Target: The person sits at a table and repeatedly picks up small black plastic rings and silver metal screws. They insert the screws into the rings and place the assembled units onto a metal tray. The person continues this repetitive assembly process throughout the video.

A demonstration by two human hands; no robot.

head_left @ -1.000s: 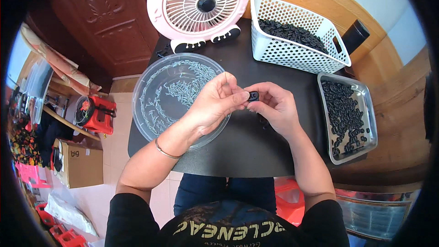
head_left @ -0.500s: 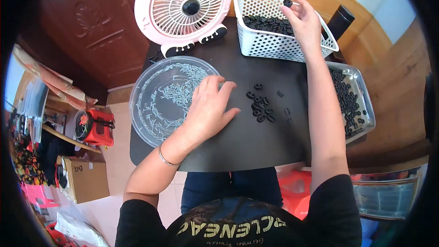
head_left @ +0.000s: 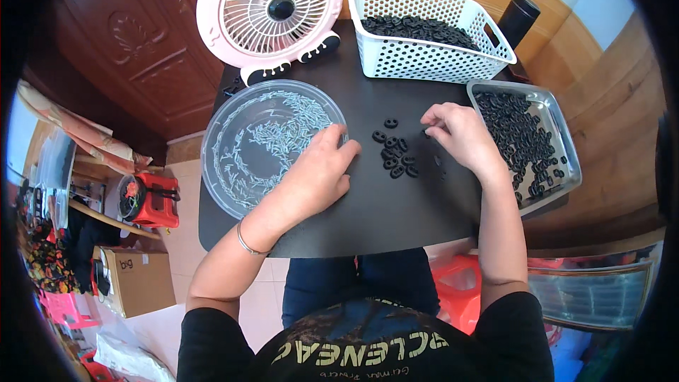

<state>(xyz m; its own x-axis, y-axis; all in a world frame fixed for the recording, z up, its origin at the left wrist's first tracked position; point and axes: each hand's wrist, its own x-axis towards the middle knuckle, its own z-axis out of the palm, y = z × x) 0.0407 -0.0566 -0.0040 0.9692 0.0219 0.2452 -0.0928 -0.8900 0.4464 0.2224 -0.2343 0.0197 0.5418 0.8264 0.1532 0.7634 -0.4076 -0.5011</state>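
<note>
My left hand (head_left: 318, 168) lies over the right rim of a clear round bowl (head_left: 212, 182) of small silvery screw-like pins (head_left: 272, 136). Its fingers are apart, and I see nothing between them. To the right, my right hand (head_left: 463, 138) is low over the table with thumb and forefinger closed on a small black piece (head_left: 426, 131), partly hidden by the fingertips. Between the hands lies a loose cluster of black oval plastic parts with two holes (head_left: 395, 150). A few smaller dark bits (head_left: 438, 165) are on the table just below my right hand.
A white perforated basket (head_left: 424, 64) of black parts stands at the back, beside a black cylinder (head_left: 520, 18). On the right is a metal tray (head_left: 566, 182) of small black parts. A pink fan (head_left: 212, 35) stands behind the bowl on the dark table (head_left: 361, 230).
My right hand has come down from above the white basket to the table; the round black part it held is gone from its fingers. My left hand has shifted slightly, fingers curling more.
</note>
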